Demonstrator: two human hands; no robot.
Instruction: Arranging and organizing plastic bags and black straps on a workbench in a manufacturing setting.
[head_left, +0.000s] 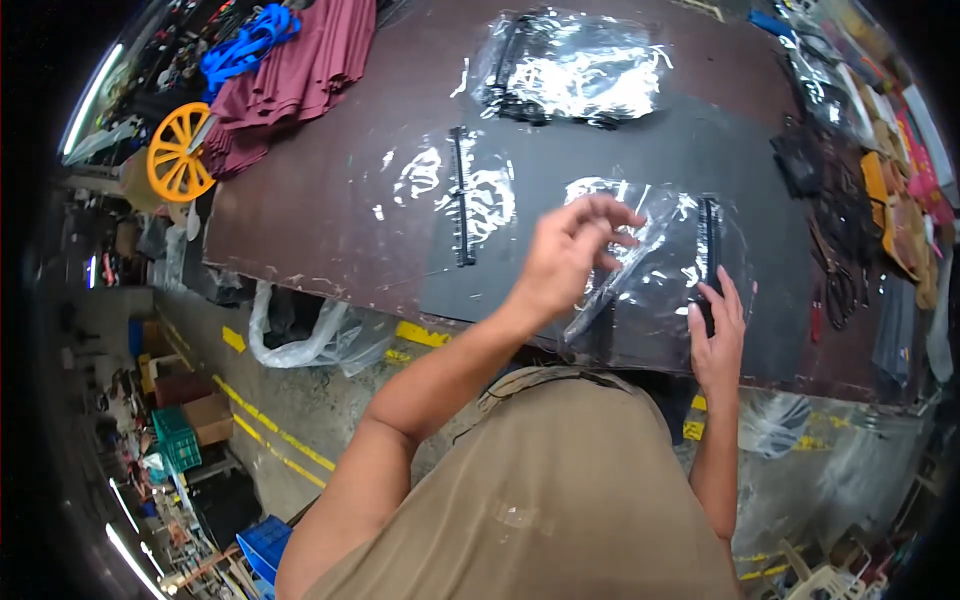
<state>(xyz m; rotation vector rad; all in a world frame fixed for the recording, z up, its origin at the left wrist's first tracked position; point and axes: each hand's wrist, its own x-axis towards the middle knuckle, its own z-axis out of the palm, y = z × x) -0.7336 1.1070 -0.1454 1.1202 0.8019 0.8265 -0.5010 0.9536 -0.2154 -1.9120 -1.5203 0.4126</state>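
A clear plastic piece (650,285) with a black toothed strip (709,240) along its right side lies in front of me. My right hand (718,335) rests on the lower end of that strip, fingers extended. Above the plastic's left part, my left hand (575,250) hovers with loosely bent, parted fingers and no visible hold. A folded, raised flap of plastic (625,272) runs beside its fingertips. Further left lies another clear plastic piece with a black strip (461,200). Both sit partly or wholly on a dark grey mat (560,150).
At the far side is a stack of clear plastic pieces (580,75). Maroon cloth (300,70), blue strap (245,45) and a yellow wheel (180,152) occupy the left corner. Scissors (838,265) and tools lie right. A plastic bag (310,335) hangs below the table edge (330,292).
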